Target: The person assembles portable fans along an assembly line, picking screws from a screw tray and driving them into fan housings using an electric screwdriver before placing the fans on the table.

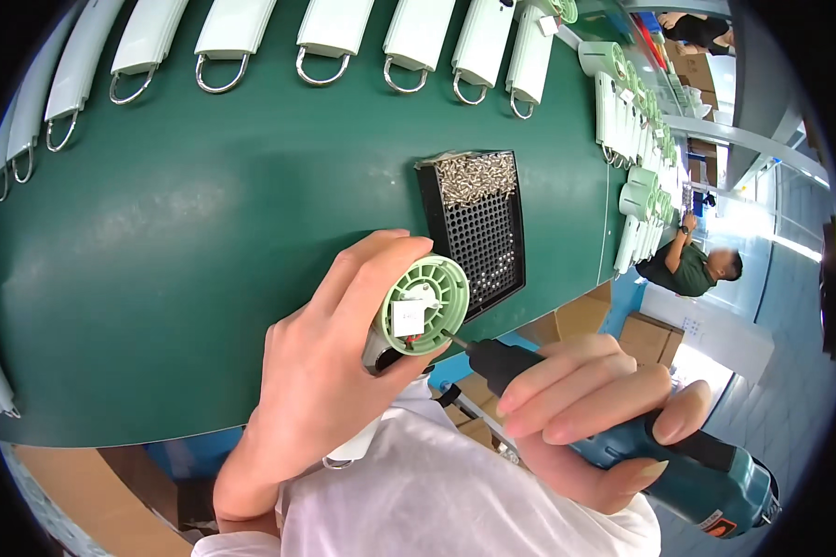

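Observation:
My left hand (330, 343) is wrapped round a light green round housing (441, 269), with its ribbed open end turned toward my right. A white square connector tag (408, 317) and a bit of red wire show inside the ring. Below it, part of a white handle with a metal loop (337, 462) sticks out under my wrist. My right hand (594, 399) grips a teal electric screwdriver (706, 483). Its bit meets the lower right rim of the housing; whether a screw sits there is too small to tell. Just beyond stands a black screw tray (478, 227), with many small screws heaped at its far end.
A row of white handles with metal loops (330, 37) lines the far edge of the green table (186, 251). More white and green units (622, 121) stand at the right. A co-worker in a dark shirt (692, 265) works beyond them. Cardboard boxes (650, 339) sit below the table edge.

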The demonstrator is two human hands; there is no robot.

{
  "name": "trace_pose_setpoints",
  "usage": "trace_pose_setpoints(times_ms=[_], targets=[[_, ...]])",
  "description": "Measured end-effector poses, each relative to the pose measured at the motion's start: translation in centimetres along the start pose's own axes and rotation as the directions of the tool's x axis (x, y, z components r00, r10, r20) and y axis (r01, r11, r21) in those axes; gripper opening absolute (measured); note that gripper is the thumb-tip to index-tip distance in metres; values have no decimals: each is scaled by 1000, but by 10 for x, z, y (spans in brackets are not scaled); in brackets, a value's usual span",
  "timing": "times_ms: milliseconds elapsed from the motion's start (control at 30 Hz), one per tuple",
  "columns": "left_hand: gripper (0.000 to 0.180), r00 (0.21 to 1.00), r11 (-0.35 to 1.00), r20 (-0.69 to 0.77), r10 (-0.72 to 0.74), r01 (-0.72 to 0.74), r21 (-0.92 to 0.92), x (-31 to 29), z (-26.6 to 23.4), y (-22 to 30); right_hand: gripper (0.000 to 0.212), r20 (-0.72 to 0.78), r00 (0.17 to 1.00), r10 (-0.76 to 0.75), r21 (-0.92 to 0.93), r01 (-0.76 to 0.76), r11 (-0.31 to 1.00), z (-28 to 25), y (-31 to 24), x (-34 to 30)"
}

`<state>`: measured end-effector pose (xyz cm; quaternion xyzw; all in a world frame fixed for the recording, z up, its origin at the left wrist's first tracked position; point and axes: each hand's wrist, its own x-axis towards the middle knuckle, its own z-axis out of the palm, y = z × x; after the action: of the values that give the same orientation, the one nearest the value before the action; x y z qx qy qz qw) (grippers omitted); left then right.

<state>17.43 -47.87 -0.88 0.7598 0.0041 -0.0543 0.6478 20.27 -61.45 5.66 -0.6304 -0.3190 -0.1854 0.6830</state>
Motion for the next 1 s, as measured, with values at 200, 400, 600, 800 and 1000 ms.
trace_pose_setpoints(times_ms=[200,400,600,800,1000], targets=[[66,1000,1000,8,1,-1,-4,1,0,1,29,34,999,1,-16,-1,1000,-2,-2,0],[66,1000,1000,12,-22,22,-3,0,-2,0,29,79,996,40,-2,-40,999,-3,3,-1],[66,1000,1000,19,-5,6,-27,2,-1,1,29,101,994,37,11,-38,999,-4,3,0],[66,1000,1000,10,-5,5,-14,1,-1,3,29,81,996,33,36,-36,999,-3,5,0],[67,999,999,3,-40,40,9,0,-1,4,31,7,997,-71,-89,71,993,-15,-19,13]])
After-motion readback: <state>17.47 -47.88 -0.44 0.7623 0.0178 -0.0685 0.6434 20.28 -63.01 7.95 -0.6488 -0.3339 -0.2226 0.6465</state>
